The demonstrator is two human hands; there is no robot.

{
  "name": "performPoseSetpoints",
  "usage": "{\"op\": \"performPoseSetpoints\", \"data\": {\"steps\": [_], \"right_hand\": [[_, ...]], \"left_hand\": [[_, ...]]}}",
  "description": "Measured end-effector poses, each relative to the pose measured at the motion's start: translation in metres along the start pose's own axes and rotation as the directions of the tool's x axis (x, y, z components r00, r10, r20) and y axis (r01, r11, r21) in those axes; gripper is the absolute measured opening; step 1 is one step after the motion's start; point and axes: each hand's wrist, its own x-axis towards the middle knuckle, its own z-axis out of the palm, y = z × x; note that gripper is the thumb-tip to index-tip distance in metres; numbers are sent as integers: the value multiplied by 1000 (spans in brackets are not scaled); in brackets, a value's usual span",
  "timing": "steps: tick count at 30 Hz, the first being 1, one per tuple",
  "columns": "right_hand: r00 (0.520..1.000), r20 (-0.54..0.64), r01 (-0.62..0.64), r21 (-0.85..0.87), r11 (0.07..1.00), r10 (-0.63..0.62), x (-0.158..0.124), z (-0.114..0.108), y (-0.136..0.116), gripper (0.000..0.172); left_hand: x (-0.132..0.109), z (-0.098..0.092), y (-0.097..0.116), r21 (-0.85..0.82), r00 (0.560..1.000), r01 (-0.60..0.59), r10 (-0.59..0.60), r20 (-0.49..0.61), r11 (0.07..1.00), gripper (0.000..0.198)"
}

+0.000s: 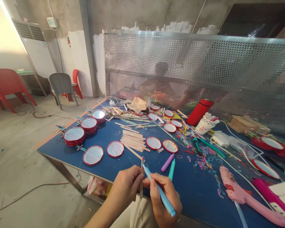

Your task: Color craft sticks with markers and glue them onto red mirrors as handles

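Observation:
Between the fingers of my left hand [127,185] a wooden craft stick [142,169] stands roughly upright near the table's front edge. A light blue marker [161,197] is gripped in my right hand [165,196], its tip touching or very close to the stick's upper end, which looks coloured. Just beyond lie a purple marker [167,162] and a teal marker [172,169]. A pile of plain craft sticks [133,139] is spread out past my hands, with round red-rimmed discs [115,148] on either side.
Stacked red-rimmed discs [74,136] line the table's left edge. On the right are a pink glue gun [237,190], teal-handled pliers [210,147], scattered small rubber bands [205,161] and cables. A red bottle [199,111] and a cup of markers [206,123] stand before the perforated metal panel [142,53].

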Motion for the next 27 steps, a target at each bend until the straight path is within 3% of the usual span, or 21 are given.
{"op": "performPoseSetpoints", "data": {"steps": [27], "right_hand": [[999,-42,-20,13,1000,20,0,1,0,9]], "left_hand": [[0,1,-1,25,1000,-4,4,4,1000,25]]}}
